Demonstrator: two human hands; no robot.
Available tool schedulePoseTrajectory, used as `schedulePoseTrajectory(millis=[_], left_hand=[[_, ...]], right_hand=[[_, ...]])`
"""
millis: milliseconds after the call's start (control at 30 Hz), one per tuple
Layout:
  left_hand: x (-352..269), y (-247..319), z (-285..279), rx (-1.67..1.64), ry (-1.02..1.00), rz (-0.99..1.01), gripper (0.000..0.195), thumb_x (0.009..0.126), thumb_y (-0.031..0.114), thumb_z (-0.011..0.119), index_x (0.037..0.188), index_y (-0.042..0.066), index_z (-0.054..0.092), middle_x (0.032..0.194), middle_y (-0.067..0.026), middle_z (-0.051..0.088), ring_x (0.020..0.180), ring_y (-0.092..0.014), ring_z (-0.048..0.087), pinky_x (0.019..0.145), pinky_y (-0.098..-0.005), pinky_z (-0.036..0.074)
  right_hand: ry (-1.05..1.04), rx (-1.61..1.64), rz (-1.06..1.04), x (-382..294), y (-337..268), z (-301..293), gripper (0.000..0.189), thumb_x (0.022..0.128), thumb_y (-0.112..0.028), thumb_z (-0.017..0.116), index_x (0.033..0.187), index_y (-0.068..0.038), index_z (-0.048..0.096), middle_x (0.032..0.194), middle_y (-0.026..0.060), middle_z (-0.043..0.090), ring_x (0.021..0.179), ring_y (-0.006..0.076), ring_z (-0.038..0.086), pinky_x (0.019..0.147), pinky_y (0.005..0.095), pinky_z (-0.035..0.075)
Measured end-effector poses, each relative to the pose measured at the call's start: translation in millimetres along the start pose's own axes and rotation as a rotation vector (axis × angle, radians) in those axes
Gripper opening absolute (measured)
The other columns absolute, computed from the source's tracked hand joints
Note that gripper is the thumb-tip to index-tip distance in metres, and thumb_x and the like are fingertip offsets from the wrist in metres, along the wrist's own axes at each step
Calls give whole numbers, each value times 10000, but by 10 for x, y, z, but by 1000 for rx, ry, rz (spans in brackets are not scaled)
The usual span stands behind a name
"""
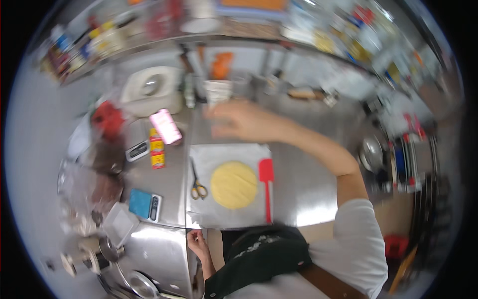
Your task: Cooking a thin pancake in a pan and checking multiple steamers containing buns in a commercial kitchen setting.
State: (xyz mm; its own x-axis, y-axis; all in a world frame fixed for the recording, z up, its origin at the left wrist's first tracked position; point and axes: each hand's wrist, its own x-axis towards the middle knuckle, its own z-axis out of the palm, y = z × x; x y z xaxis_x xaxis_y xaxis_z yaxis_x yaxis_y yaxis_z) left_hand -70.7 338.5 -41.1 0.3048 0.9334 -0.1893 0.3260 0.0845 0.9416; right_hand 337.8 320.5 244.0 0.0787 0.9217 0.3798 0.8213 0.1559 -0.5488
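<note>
A round of smooth yellow dough (233, 185) lies flat on a sheet of pale parchment paper (224, 220). Scissors with black and yellow handles (198, 188) rest on the sheet left of the dough, and a red spatula (267, 172) lies to its right. My right hand (239, 121), blurred, reaches across beyond the sheet's far edge; no object shows in it. My left hand (198, 244) is low beside the near edge of the counter, fingers curled; whether it holds anything is unclear.
Left of the sheet are a phone with a lit screen (165, 126), yellow and red packets (157, 149), a blue-topped digital scale (141, 203) and a clear plastic container (120, 224). A white lidded bin (149, 102) stands behind. A metal bowl (371, 153) is at the right.
</note>
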Motion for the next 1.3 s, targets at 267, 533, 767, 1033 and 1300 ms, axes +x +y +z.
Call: schedulePoseTrajectory(millis=[267,533,767,1033,1300], left_hand=[[-240,413,582,133,-323,10,180,825,127,622,766,26,486,694,-18,477,633,-102,435,574,-230,382],[-1097,624,1739,257,-454,216,173,817,128,614,759,6,506,681,-34,484,596,-115,443,557,-249,394],[-2089,812,3175,132,-688,205,98,804,58,604,777,-1,530,736,-62,548,639,-114,511,529,-224,423],[-3072,1392,5294,-142,-1216,-224,455,841,136,593,1217,1,376,1043,-127,539,927,-199,561,795,-316,475],[-3152,1263,5404,-338,-1080,-571,399,786,-16,508,1171,-29,406,1057,-147,534,987,-302,562,831,-462,494]], right_hand=[[220,766,1284,-4149,626,278,327,860,-265,552,1084,-25,558,880,81,632,753,143,612,612,285,500],[1194,-47,1767,-7278,979,-909,156,824,-77,475,869,38,570,703,114,619,648,190,640,514,303,509],[1709,1015,1335,-7729,1670,-1053,209,823,-135,563,897,59,541,777,167,615,699,268,635,603,334,545],[1690,622,1370,-7332,1370,-651,238,797,-93,494,758,139,533,692,168,595,517,222,600,495,306,510],[1204,946,1312,-6795,440,-480,349,856,-229,552,949,107,565,801,159,621,714,203,635,610,286,503]])
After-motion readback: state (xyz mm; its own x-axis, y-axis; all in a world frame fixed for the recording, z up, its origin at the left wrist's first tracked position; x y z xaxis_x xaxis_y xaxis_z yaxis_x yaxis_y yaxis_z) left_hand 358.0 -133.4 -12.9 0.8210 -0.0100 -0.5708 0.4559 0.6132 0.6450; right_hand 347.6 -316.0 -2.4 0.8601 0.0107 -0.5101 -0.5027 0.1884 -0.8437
